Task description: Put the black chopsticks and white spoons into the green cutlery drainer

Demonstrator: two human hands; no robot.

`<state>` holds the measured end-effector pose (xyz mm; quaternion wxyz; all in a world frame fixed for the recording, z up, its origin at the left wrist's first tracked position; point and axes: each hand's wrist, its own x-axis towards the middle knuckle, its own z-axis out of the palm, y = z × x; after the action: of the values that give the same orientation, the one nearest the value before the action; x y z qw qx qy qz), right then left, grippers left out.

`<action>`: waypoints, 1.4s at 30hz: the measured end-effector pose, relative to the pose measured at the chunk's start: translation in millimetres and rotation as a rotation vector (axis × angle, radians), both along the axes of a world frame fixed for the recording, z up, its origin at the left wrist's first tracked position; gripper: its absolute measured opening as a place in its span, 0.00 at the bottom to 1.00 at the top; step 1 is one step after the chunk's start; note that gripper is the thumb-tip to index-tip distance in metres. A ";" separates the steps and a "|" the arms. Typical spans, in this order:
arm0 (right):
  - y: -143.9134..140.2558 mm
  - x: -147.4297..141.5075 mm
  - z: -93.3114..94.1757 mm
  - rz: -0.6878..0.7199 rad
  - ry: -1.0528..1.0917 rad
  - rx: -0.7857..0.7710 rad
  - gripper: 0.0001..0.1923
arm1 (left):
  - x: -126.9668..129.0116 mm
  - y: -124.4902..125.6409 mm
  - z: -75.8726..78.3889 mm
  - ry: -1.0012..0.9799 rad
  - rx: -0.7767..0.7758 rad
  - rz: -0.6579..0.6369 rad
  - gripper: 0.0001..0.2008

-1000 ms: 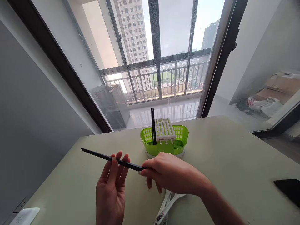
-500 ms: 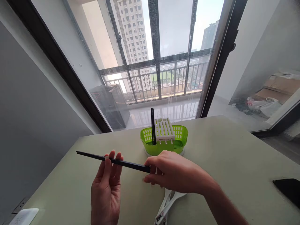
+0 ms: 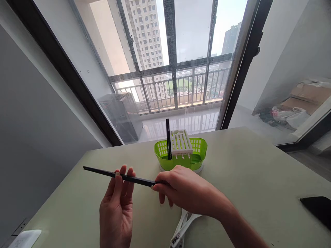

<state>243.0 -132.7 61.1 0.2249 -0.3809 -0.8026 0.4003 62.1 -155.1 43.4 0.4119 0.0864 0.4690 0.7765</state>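
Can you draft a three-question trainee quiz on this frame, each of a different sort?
1. True or false: the right hand pinches one end of the black chopsticks.
2. Which hand supports them with open fingers from below? A left hand B neither
3. Fill in: another black chopstick stands upright in the ____ caddy.

Key: 1 true; 2 A; 3 green.

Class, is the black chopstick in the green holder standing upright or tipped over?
Upright: the chopstick rises nearly straight from the green holder, beside its white rack.
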 end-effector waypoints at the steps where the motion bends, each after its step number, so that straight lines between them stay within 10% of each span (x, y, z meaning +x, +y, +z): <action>1: 0.0 0.2 0.2 -0.003 0.002 -0.003 0.19 | 0.2 0.2 0.3 -0.001 -0.001 0.004 0.15; 28: 4.5 14.9 5.5 -0.021 -0.003 -0.038 0.15 | -32.8 17.8 5.7 0.112 -0.006 -0.038 0.07; 36: 3.4 48.6 14.8 -0.293 0.078 0.035 0.08 | -22.1 64.3 46.4 0.655 0.309 0.033 0.12; 42: -6.1 53.3 24.8 -0.335 0.088 0.063 0.10 | 4.7 130.0 14.5 0.970 0.281 -0.257 0.19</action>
<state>296.3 -138.7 86.0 0.3352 -0.4844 -0.7293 0.3480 66.8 -25.0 57.9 0.2239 0.5476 0.4826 0.6458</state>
